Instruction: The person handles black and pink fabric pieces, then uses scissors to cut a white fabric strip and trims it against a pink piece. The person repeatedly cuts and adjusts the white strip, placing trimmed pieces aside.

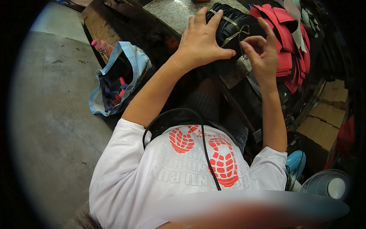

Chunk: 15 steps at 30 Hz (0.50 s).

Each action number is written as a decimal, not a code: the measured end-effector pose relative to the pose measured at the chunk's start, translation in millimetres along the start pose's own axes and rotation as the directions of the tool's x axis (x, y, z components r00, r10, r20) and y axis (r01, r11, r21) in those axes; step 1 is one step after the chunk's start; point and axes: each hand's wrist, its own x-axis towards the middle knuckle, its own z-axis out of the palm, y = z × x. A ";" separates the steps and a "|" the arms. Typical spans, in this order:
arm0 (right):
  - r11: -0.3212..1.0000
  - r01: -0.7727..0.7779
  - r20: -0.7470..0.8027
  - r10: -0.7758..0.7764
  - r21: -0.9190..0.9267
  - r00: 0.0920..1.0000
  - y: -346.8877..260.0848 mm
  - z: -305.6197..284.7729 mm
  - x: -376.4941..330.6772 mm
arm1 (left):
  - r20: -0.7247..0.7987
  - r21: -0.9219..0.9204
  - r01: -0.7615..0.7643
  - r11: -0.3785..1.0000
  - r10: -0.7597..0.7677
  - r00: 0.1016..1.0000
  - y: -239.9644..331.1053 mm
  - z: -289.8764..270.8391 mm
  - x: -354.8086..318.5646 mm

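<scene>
A bundle of black, thin, flat pieces (224,31) lies on the speckled stone-like tabletop (167,15). Around it runs a pale, narrow tie strip (230,39), with a loop and loose ends near its right side. My left hand (200,42) is spread against the left side of the bundle, fingers apart and thumb stretched toward the strip. At the bundle's right, my right hand (261,53) pinches an end of the strip between thumb and bent fingers, one finger raised. The pinched end itself is partly hidden.
Red flat pieces (284,63) are stacked right of the bundle. A light blue bag (133,57) with dark and red contents stands left, near a pink-capped bottle (102,47). Cardboard pieces (322,124) and a fan (324,183) are at the right. A black cable (207,152) crosses my shirt.
</scene>
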 end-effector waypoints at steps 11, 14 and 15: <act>0.955 0.012 0.050 -0.028 0.296 0.998 -30.8 -1.0 -22.5 | -0.096 0.064 0.032 0.997 -0.026 0.995 14.0 16.2 3.5; 0.931 0.069 -0.059 -0.051 0.358 0.997 -44.4 -16.5 -35.6 | -0.084 0.045 0.023 0.999 -0.019 0.996 11.7 15.5 2.5; 0.933 0.084 -0.104 -0.050 0.349 0.993 -47.1 -23.0 -38.9 | -0.088 0.051 0.022 0.998 -0.017 0.996 11.2 15.9 2.2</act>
